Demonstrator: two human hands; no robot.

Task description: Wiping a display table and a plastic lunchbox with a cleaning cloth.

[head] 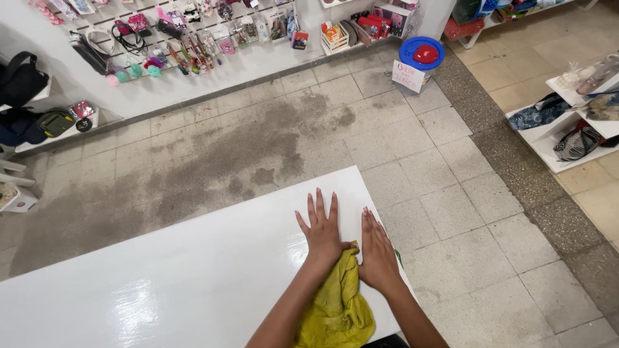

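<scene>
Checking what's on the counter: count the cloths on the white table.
1: a yellow-green cloth at the white table near edge, under the left hand and right hand.

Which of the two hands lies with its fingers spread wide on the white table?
The left hand: its fingers fan apart on the white table. The right hand keeps its fingers together, beside the yellow cloth.

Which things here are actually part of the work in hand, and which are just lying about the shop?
In hand:
- left hand and right hand, pressed flat on the glossy white table
- crumpled yellow-green cloth under them

Lying about:
- blue round tub with red lid
- wall display of small accessories
- white shelf of folded fabrics
</scene>
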